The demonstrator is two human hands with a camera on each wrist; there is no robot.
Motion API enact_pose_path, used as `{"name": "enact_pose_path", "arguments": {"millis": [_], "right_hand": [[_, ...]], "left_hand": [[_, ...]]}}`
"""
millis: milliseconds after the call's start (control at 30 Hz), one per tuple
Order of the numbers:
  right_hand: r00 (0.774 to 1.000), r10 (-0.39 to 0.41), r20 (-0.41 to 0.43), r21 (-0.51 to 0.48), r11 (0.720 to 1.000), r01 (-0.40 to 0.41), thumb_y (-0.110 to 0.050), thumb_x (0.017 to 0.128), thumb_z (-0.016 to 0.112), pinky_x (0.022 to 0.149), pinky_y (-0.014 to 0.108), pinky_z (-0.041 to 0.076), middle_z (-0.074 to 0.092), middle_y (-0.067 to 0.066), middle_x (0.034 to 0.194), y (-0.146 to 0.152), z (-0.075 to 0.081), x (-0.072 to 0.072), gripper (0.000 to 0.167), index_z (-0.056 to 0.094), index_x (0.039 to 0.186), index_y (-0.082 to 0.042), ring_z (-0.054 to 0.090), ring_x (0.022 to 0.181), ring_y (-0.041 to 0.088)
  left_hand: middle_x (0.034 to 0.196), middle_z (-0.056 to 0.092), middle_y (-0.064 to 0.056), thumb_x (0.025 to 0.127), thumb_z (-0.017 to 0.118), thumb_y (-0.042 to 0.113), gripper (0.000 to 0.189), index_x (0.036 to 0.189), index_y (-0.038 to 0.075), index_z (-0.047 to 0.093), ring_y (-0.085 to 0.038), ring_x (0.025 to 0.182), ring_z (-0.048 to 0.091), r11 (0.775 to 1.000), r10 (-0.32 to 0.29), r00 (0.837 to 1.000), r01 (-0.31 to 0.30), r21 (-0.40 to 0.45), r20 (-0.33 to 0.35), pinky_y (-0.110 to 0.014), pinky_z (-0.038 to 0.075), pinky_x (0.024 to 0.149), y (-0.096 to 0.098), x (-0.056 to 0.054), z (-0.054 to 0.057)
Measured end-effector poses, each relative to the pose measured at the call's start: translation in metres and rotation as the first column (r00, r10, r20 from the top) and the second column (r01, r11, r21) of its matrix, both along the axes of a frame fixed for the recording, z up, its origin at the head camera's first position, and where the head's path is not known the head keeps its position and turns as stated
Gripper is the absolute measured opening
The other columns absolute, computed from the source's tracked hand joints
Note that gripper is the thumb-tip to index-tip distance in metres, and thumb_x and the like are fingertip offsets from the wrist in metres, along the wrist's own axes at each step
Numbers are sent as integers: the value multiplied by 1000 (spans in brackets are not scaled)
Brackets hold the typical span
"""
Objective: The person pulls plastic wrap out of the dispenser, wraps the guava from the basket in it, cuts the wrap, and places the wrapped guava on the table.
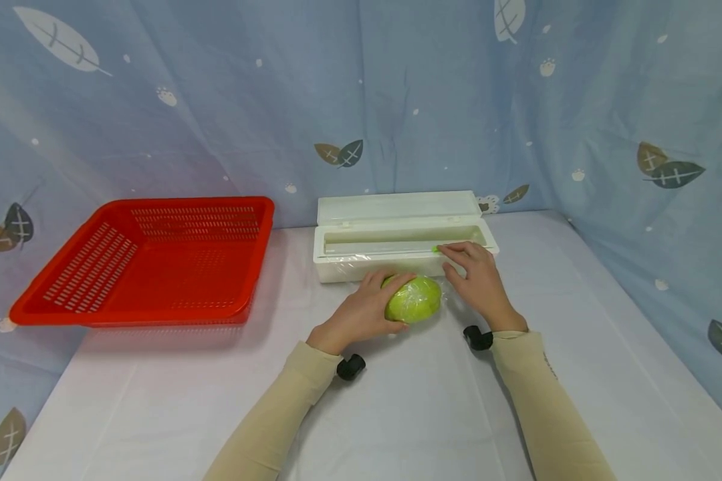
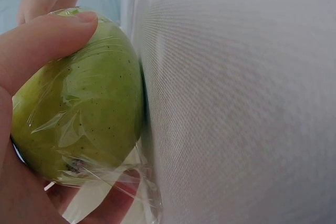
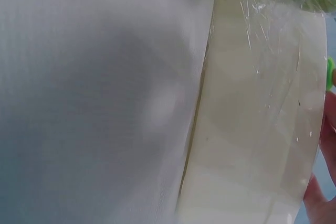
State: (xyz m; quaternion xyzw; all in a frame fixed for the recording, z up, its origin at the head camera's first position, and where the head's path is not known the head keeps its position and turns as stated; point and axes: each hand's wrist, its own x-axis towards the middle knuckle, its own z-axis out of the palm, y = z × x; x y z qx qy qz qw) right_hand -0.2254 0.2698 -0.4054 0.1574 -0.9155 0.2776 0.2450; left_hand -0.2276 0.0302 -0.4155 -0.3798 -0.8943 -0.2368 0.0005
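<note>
A green speckled fruit [image 1: 413, 300], like a pear and wrapped in clear film, lies on its side on the table. My left hand [image 1: 366, 308] grips it from the left, and the thumb [image 2: 65, 32] presses on the film in the left wrist view. Just behind the fruit is a white cling film dispenser [image 1: 361, 270] with its lid [image 1: 397, 206] up. Along its front edge sits a small green slider cutter [image 1: 436, 249]. The index fingertip of my right hand [image 1: 478, 280] touches this slider, with the thumb apart, near the front wall. Loose film [image 3: 273, 66] spans from fruit to dispenser.
A red plastic basket [image 1: 174, 267] with slotted walls stands at the left on the white-covered table [image 1: 409, 414]. A blue curtain [image 1: 421, 100] with a leaf pattern hangs behind the dispenser and along both sides.
</note>
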Motion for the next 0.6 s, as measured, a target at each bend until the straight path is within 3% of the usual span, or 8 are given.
{"name": "enact_pose_path", "arguments": {"millis": [367,600], "right_hand": [[1000,-9,29,5,1000,9,-15,87,57,89,46,33,53,7,112,-8,4,2,33,59,118,-8,44,108,28],[1000,2,9,12,1000,-2,-15,85,58,91,46,32,54,7,112,-9,2,1,33,60,117,-8,44,109,28]], "left_hand": [[130,33,-1,67,74,43,88,138,39,23,-18,118,29,1000,0,1000,0,0,-3,-39,44,79,0,-1,-1],[130,33,-2,67,74,43,88,138,39,24,-18,117,30,1000,-2,1000,2,5,0,-39,44,80,0,-1,-2]]}}
